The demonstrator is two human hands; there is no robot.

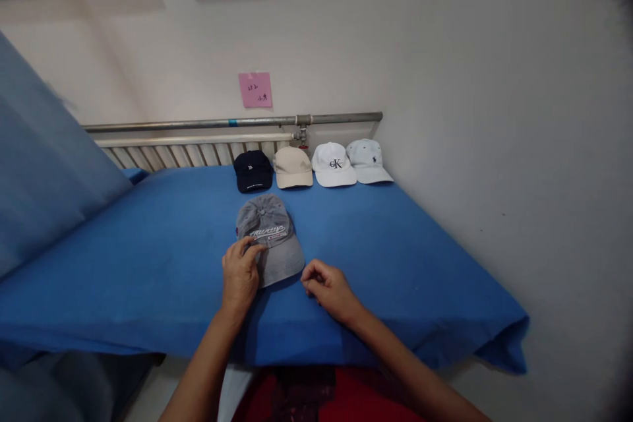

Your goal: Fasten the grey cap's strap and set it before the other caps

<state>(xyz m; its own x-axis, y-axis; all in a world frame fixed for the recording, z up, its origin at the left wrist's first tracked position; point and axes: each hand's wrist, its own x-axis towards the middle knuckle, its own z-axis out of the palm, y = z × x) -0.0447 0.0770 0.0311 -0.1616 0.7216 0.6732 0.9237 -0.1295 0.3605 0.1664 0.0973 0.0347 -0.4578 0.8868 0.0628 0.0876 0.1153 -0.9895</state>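
A grey baseball cap (281,264) with white script lettering lies on the blue cloth, its brim pointing toward me and slightly right. My left hand (241,273) is over the cap's left front. Its thumb and index finger reach the seam below the lettering, with a small gap between them. Beside the right corner of the brim is my right hand (329,287), its fingers curled in and the thumb against them. Whether anything is inside those curled fingers, I cannot make out.
Behind stand a navy cap (252,170), a beige cap (293,167), a white cap (333,163) and a pale blue cap (368,159) in a row. A radiator (182,153) and metal pipe (198,124) run along the wall. A blue curtain (44,165) hangs left.
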